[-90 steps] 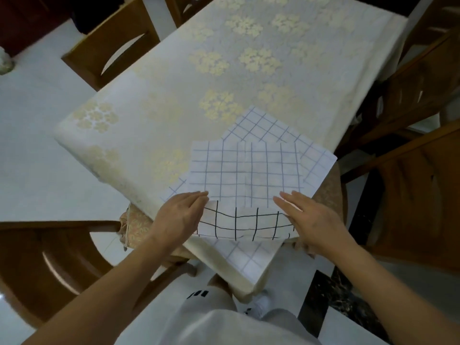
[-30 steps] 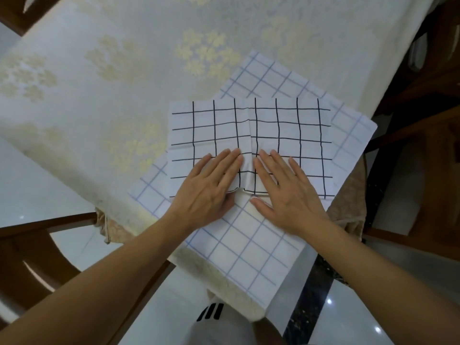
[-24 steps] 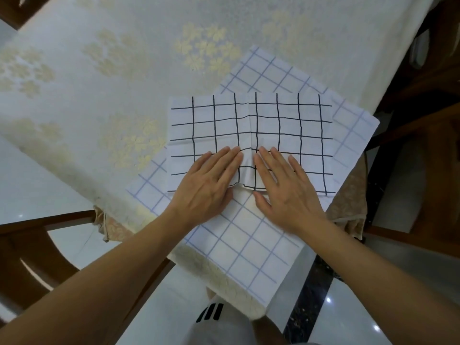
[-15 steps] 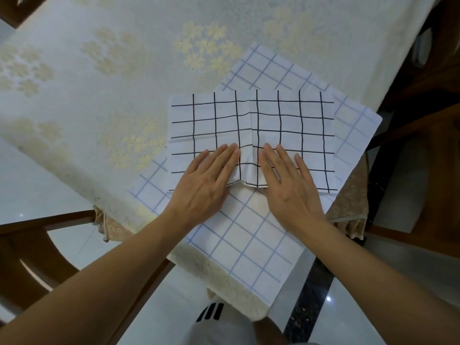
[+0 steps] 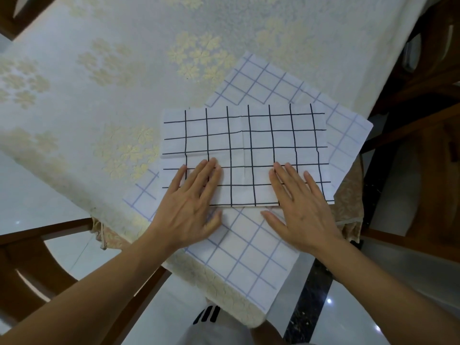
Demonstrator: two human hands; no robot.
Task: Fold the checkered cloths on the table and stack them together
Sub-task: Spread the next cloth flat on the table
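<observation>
Black-checked cloth (image 5: 249,145), folded, lies on the blue-checked cloth (image 5: 244,257) at the counter (image 5: 99,70) corner, where we press it flat with left grip (image 5: 189,212) and right grip (image 5: 301,212), fingers straight and holding nothing; next we must probably pinch one edge for another fold.

The table (image 5: 323,33), under a flowered tablecloth (image 5: 112,70), carries the blue-checked cloth (image 5: 249,257). It lies beneath my left hand (image 5: 189,210) and right hand (image 5: 302,212), one corner overhanging toward me.
</observation>
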